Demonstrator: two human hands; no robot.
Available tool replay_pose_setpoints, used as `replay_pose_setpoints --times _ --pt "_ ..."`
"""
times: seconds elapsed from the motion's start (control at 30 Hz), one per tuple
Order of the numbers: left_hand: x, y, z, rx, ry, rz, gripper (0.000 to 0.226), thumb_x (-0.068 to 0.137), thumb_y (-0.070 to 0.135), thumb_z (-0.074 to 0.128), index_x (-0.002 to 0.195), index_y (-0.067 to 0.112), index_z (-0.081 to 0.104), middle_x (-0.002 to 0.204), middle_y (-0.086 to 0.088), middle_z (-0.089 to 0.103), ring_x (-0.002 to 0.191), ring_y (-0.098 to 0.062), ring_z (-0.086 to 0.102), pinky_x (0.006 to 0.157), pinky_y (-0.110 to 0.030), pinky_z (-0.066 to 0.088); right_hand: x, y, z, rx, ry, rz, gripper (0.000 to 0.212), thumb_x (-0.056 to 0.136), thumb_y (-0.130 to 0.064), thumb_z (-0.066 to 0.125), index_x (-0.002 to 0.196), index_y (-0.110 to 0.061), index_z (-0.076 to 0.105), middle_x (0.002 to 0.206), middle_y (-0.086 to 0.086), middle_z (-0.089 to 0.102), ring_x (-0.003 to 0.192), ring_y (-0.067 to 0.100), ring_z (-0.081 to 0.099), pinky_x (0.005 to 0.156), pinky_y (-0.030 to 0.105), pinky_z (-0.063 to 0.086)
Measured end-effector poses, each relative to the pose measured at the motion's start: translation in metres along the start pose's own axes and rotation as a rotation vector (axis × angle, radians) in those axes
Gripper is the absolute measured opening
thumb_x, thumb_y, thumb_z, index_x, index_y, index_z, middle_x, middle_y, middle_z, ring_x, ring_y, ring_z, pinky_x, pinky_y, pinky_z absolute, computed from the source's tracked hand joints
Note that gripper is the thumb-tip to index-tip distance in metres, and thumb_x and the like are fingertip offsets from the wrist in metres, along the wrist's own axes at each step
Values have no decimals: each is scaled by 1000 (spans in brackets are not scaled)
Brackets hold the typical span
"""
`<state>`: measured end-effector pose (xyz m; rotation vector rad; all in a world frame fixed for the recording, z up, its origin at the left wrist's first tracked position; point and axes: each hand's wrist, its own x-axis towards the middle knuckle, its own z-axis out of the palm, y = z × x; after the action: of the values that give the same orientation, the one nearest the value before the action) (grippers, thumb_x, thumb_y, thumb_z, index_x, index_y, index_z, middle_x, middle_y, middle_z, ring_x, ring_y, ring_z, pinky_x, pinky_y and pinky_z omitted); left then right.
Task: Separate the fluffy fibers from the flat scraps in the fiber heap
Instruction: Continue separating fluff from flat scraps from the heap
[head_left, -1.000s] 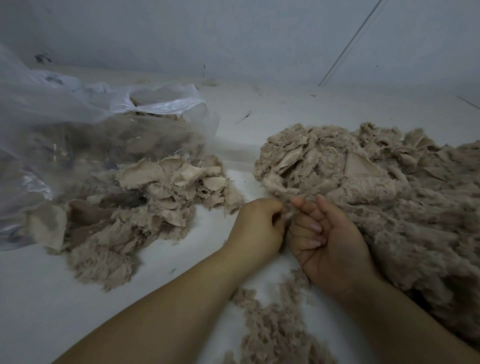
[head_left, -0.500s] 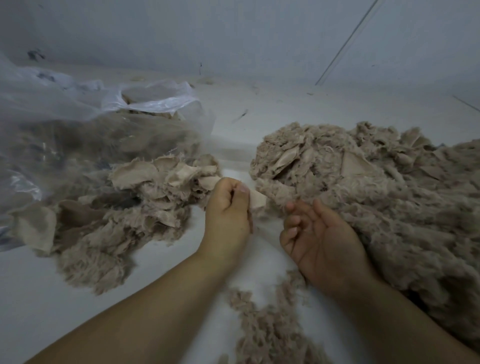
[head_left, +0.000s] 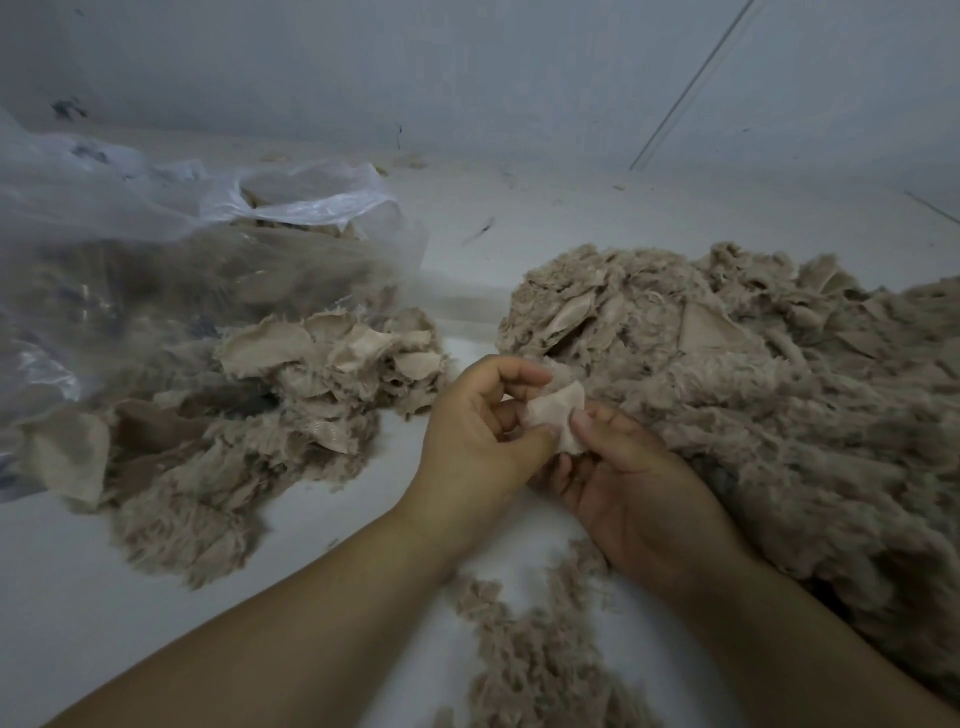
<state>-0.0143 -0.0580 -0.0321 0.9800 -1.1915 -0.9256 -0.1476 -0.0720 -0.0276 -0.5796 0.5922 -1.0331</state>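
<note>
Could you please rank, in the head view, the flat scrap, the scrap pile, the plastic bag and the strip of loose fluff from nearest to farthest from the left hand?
1. Flat scrap: pinched by the left hand, shared with the right hand.
2. Strip of loose fluff, below the wrists, and scrap pile, to the left: too close to call.
3. Plastic bag: far left, behind the pile.

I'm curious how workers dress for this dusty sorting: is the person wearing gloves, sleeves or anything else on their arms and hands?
Nothing shows. The left hand and right hand are bare, with no gloves, rings or wristbands visible. Both forearms are uncovered up to the frame's edge, so no sleeves are in view. The fingernails look short and unpainted.
</note>
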Motion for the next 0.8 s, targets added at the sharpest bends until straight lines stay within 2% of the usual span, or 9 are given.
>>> replay_pose_setpoints --times 0.1,0.2,0.33,0.43,0.53,0.6,0.67,0.73,0.8 --pt "1 3 -1 -146 -34 -188 21 75 13 69 95 18 66 90 -18 61 60 -26 56 47 -31 46 -1 -1 -1 -49 -8 3 47 92 -11 54 132 13 45 116 31 58 88 29 58 70 27 50" --pt "4 4 -2 -192 -59 -367 31 74 37 80 99 20 70 78 -13 64 51 -23 53 44 -28 41 1 -1 -5 -62 -11 11 44 86 -14 58 124 7 55 103 23 59 77 25 55 61 21 48" --pt "7 5 -7 -211 -222 -434 19 84 23 71 103 17 74 74 -9 66 52 -20 50 39 -21 35 3 0 -8 -79 24 46 39 90 -20 57 118 8 62 101 23 59 80 32 53 68 28 48" --pt "7 1 -8 -220 -158 -379 17 90 5 62 81 16 71 66 -11 64 43 -15 44 36 -17 30 5 -4 -13 41 50 76 34 79 -24 53 88 -3 78 89 11 70 71 17 67 62 25 54" --pt "8 1 -8 -328 -14 -278 20 83 5 58 67 17 62 59 -13 54 45 -21 43 44 -23 32 6 -7 -16 60 41 99 51 79 -27 41 113 -3 71 112 13 72 95 20 73 79 32 53" --pt "6 3 -8 -251 -8 -164 16 79 8 54 65 14 60 61 -18 53 46 -24 44 42 -25 33 6 -5 -15 38 50 110 52 88 -33 38 122 -3 64 121 15 69 106 23 69 86 36 50" --pt "2 5 -6 -52 -72 -59 11 80 9 55 72 9 63 76 -25 63 48 -28 50 39 -25 38 5 -4 -13 29 52 111 60 98 -45 32 124 0 62 124 20 66 109 29 67 89 42 51" --pt "-5 6 -1 70 -223 -30 11 82 5 57 80 8 67 101 -14 71 57 -22 62 41 -26 46 5 -4 -12 34 37 119 70 99 -55 29 125 3 59 122 25 64 104 34 67 85 46 51" --pt "-9 4 3 171 -353 -16 17 79 2 57 78 12 71 105 -5 73 70 -16 69 48 -26 54 5 -5 -13 42 43 137 72 98 -58 29 126 1 60 123 20 66 106 32 68 86 44 51"
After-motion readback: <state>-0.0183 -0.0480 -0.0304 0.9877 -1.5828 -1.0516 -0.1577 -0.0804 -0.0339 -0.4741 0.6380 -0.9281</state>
